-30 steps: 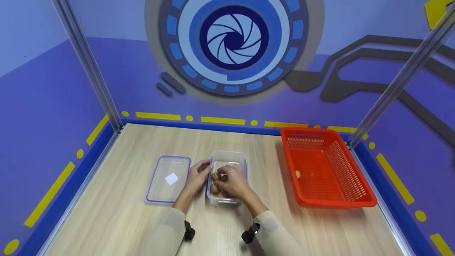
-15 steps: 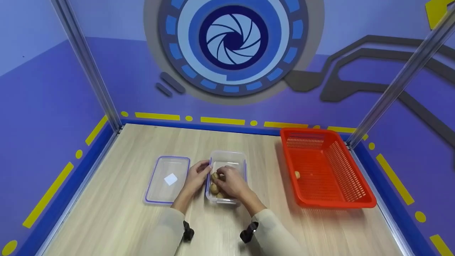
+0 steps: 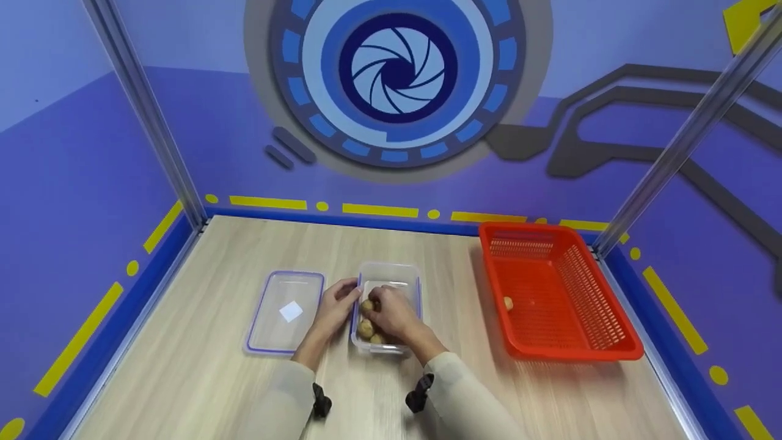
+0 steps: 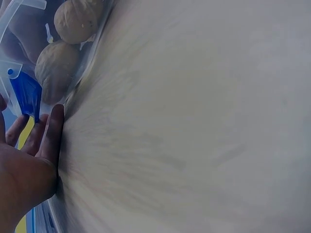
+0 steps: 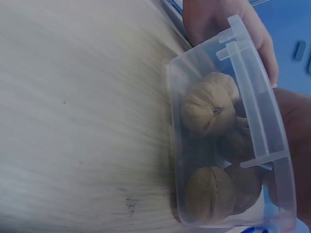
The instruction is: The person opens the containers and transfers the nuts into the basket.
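Note:
A clear plastic container sits mid-table with several walnuts inside. My left hand grips its left wall, thumb at the rim; in the left wrist view the fingers lie along the wall beside two walnuts. My right hand reaches into the container from the near side, fingers curled on a walnut at the left. In the right wrist view the container shows walnuts piled at its end, with my right hand behind them.
The container's clear lid with a purple edge lies flat to the left. A red mesh basket stands at the right with one walnut in it. Metal posts rise at both back corners.
My right hand has shifted slightly left and deeper among the walnuts. The left hand stays on the container's side.

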Action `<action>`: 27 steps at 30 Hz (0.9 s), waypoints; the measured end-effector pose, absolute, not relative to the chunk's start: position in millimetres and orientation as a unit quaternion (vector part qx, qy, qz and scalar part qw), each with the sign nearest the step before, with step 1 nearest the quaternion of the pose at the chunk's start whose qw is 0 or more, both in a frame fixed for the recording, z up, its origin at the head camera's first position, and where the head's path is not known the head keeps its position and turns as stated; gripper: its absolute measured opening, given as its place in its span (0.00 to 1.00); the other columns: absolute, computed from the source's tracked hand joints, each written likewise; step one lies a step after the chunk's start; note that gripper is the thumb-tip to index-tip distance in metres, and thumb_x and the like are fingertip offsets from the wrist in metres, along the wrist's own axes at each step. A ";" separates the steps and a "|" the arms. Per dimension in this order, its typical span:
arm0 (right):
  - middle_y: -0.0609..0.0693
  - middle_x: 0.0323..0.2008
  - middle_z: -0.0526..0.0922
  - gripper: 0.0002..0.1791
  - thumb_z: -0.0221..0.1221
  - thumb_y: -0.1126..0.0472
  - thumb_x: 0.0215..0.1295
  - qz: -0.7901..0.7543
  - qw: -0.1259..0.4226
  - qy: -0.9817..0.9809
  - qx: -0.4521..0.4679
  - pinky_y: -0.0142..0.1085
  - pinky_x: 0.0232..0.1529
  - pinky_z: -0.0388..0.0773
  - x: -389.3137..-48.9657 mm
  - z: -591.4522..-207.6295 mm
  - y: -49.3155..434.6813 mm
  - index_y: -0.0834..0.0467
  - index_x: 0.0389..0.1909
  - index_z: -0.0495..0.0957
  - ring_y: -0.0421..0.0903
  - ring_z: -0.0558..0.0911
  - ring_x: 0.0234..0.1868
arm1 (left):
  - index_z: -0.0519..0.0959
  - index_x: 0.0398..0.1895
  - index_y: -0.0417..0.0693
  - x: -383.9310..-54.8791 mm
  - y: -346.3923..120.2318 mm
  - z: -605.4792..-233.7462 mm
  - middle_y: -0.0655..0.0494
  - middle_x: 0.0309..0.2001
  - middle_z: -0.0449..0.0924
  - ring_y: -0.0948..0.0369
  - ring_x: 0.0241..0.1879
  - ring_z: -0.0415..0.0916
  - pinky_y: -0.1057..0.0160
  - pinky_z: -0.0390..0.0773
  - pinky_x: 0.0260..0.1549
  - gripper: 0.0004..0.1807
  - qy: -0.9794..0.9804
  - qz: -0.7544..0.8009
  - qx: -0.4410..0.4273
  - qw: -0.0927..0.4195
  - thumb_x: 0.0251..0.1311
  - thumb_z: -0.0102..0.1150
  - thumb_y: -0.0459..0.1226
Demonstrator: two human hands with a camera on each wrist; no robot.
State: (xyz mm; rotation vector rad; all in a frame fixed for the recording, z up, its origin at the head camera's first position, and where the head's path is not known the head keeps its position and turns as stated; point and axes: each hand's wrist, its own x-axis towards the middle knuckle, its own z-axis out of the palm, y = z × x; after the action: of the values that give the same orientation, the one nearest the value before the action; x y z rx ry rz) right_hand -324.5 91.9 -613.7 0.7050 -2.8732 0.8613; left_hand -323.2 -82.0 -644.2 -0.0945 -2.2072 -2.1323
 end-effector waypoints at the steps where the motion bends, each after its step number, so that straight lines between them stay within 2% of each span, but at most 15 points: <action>1: 0.49 0.35 0.84 0.10 0.73 0.61 0.65 0.279 0.030 -0.933 0.225 0.42 0.41 0.80 -324.8 -614.4 91.7 0.60 0.42 0.85 0.44 0.79 0.36 | 0.76 0.64 0.27 -321.1 -81.5 -640.4 0.28 0.61 0.80 0.42 0.61 0.78 0.65 0.76 0.55 0.20 -0.719 -0.693 -0.032 0.034 0.75 0.60 0.31; 6: 0.49 0.34 0.84 0.09 0.72 0.61 0.65 0.291 0.027 -0.932 0.216 0.41 0.39 0.80 -324.5 -617.4 91.1 0.59 0.40 0.84 0.43 0.78 0.34 | 0.77 0.63 0.26 -310.2 -80.9 -622.2 0.28 0.61 0.79 0.40 0.61 0.78 0.59 0.77 0.58 0.20 -0.728 -0.684 -0.032 0.027 0.74 0.60 0.30; 9: 0.48 0.33 0.84 0.09 0.73 0.61 0.65 0.296 0.032 -0.930 0.218 0.39 0.38 0.78 -323.7 -616.5 91.0 0.59 0.40 0.83 0.42 0.77 0.33 | 0.77 0.63 0.26 -310.5 -81.5 -623.4 0.28 0.61 0.80 0.39 0.62 0.77 0.56 0.76 0.60 0.20 -0.728 -0.685 -0.026 0.030 0.74 0.61 0.30; 13: 0.49 0.34 0.84 0.10 0.73 0.62 0.64 0.290 0.054 -0.926 0.235 0.38 0.37 0.78 -323.1 -610.3 93.3 0.60 0.40 0.83 0.43 0.78 0.34 | 0.77 0.63 0.27 -319.1 -82.3 -638.7 0.29 0.60 0.80 0.39 0.62 0.78 0.60 0.77 0.57 0.19 -0.726 -0.687 -0.024 0.038 0.75 0.61 0.31; 18: 0.51 0.40 0.85 0.09 0.73 0.63 0.65 0.291 0.066 -0.922 0.247 0.41 0.45 0.82 -320.5 -596.3 105.8 0.60 0.42 0.83 0.49 0.82 0.41 | 0.78 0.63 0.29 -327.6 -82.4 -650.5 0.32 0.60 0.81 0.43 0.61 0.79 0.66 0.77 0.54 0.19 -0.721 -0.692 -0.031 0.038 0.75 0.61 0.33; 23: 0.50 0.43 0.84 0.10 0.73 0.63 0.65 0.297 0.075 -0.920 0.245 0.46 0.51 0.82 -313.9 -584.2 127.6 0.59 0.44 0.84 0.53 0.83 0.47 | 0.79 0.62 0.31 -327.2 -82.2 -651.1 0.33 0.60 0.82 0.46 0.60 0.80 0.66 0.78 0.53 0.19 -0.719 -0.693 -0.028 0.041 0.74 0.62 0.33; 27: 0.51 0.44 0.85 0.11 0.74 0.63 0.64 0.316 0.103 -0.909 0.253 0.48 0.52 0.83 -308.6 -573.7 149.9 0.59 0.45 0.84 0.53 0.84 0.48 | 0.79 0.63 0.31 -327.4 -81.3 -650.6 0.33 0.60 0.82 0.46 0.60 0.80 0.67 0.78 0.51 0.19 -0.717 -0.695 -0.024 0.040 0.74 0.62 0.33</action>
State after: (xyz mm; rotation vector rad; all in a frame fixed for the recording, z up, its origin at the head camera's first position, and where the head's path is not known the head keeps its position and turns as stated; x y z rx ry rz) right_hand -308.6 149.9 -573.7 0.7460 -2.6822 0.9312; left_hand -327.4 -81.3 -650.6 -0.0749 -2.1986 -2.1302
